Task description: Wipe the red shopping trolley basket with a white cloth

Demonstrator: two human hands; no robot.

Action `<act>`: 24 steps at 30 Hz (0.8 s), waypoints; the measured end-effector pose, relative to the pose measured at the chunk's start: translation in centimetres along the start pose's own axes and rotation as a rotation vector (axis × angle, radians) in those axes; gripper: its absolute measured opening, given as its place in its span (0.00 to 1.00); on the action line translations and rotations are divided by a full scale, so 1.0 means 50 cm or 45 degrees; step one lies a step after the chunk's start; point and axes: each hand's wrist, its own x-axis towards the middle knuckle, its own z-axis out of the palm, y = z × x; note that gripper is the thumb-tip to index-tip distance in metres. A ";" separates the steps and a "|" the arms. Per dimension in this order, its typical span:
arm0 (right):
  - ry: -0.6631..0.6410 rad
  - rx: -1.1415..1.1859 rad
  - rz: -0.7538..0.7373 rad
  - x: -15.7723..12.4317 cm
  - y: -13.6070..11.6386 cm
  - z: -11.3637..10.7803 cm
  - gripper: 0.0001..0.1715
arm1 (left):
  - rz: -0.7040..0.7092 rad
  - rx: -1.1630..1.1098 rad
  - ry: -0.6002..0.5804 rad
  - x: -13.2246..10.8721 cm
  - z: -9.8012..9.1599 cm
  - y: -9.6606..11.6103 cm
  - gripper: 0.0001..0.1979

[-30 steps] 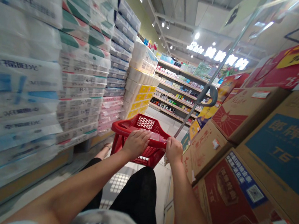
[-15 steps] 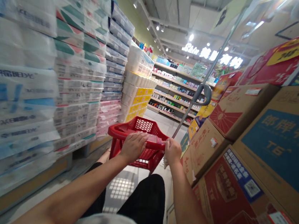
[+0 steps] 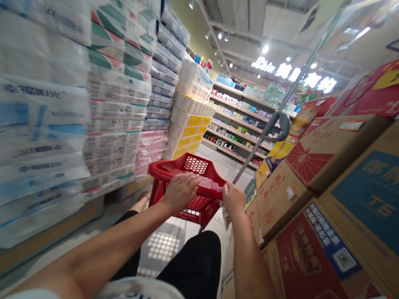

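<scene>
Latticed red cart, hands on smooth handlebar

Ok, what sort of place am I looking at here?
Most likely a supermarket or similar shop: there's a red shopping cart, tall stacks of plastic-wrapped packs along the left, and shelves lined with many small products up ahead.

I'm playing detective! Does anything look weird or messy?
A ragged pale thing shows below the right hand, beside the red cart. It looks odd against the smooth cart; I can't tell what it is.
</scene>
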 end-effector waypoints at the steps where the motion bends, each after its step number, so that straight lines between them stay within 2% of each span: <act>1: -0.033 -0.006 -0.012 0.003 0.000 -0.003 0.16 | 0.001 0.000 0.001 -0.001 -0.001 -0.001 0.16; 3: -0.046 0.008 -0.032 0.001 0.003 0.000 0.17 | 0.000 -0.001 0.004 -0.001 -0.001 -0.001 0.16; 5: 0.028 0.065 -0.067 -0.009 0.010 0.013 0.17 | 0.000 -0.007 0.009 0.000 0.000 0.002 0.16; 10: 0.539 0.319 -0.259 -0.050 0.032 0.059 0.19 | -0.002 -0.021 0.012 0.005 0.008 0.010 0.16; 12: 0.608 0.352 -0.278 -0.054 0.037 0.065 0.20 | 0.006 -0.024 0.013 0.006 0.011 0.012 0.16; 14: 0.523 0.307 -0.207 -0.047 0.039 0.057 0.20 | 0.016 -0.024 0.012 0.006 0.012 0.013 0.16; 18: 0.181 0.106 0.000 -0.013 0.037 0.020 0.17 | 0.021 -0.012 0.007 0.005 0.010 0.016 0.16; 21: -0.032 0.032 0.007 0.006 0.036 0.001 0.16 | 0.025 -0.001 0.004 0.003 0.007 0.017 0.16; 24: -0.127 0.010 -0.040 0.013 0.035 -0.003 0.18 | 0.022 0.008 0.007 0.001 0.002 0.016 0.16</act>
